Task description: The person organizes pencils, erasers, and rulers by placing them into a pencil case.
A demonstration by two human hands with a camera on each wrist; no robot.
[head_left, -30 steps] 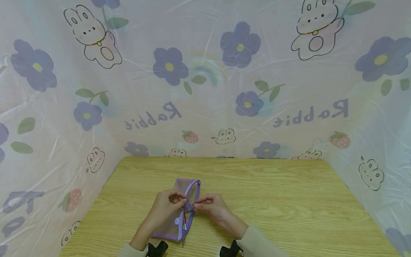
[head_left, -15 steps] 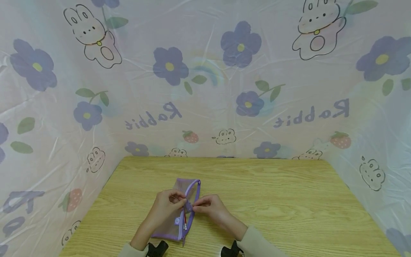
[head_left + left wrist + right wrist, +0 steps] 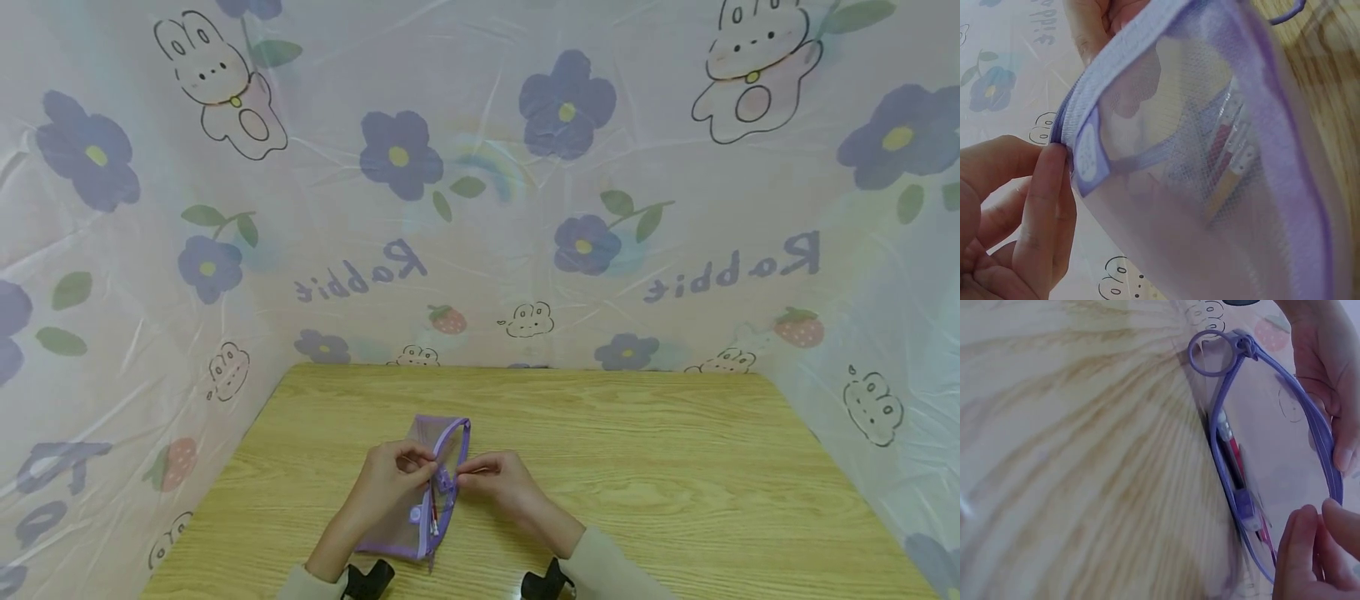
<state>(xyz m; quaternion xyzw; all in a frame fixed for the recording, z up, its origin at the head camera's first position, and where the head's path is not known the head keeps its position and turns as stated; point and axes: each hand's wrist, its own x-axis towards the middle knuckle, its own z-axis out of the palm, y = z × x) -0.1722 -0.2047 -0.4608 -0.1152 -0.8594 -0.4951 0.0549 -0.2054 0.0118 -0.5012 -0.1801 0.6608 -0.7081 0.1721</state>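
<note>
A lilac mesh pencil pouch (image 3: 393, 525) lies on the table with its zipped mouth spread wide. My left hand (image 3: 390, 479) pinches the left zipper edge between thumb and fingers, beside a small tag (image 3: 1089, 156). At the opposite edge is my right hand (image 3: 506, 487), thumb and fingertips close together, with nothing visible between them. Inside the pouch lies a small purple-and-clear item (image 3: 1246, 509), its kind unclear. Pencils with eraser ends (image 3: 1229, 175) lie in there too, one red (image 3: 1235, 453). The right fingers hide part of the rim in the right wrist view.
The wood-grain table (image 3: 637, 467) extends around the pouch. Curtains printed with rabbits and flowers (image 3: 566, 108) enclose its back and sides. A purple ring loop (image 3: 1211, 353) hangs from the pouch's end. Black wrist mounts (image 3: 367, 579) sit below both hands.
The purple item between my hands now shows its clear part inside the pouch mouth. My right fingertips have shifted slightly up and right, away from it. My left hand keeps its pinch.
</note>
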